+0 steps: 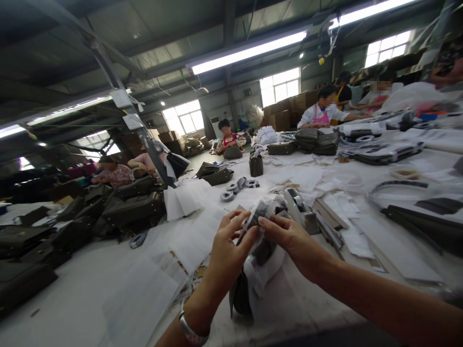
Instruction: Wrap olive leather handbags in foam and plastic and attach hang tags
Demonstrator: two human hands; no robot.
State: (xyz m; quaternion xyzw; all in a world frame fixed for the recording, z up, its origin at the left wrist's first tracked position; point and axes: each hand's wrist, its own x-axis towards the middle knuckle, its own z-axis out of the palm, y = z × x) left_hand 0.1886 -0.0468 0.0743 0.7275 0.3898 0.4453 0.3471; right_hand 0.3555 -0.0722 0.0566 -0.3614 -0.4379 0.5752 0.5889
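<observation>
My left hand (228, 243) and my right hand (294, 241) come together over the near part of the table. Between their thumbs and fingertips they pinch a dark grey piece in crinkled clear plastic (259, 212); its exact kind is hard to make out. Under my hands a dark olive bag (241, 295) sits with white sheet material (269, 270) around it, partly hidden by my fingers and wrists. Close behind my right hand stands a tape dispenser (302, 207).
Grey rolls (233, 189) and white foam sheets (144, 294) lie on the table. Dark bags (130, 212) are piled at left, with another bag (427, 221) at right. A slanted metal post (152, 149) rises at left. Several co-workers, one in a pink apron (321, 115), work beyond.
</observation>
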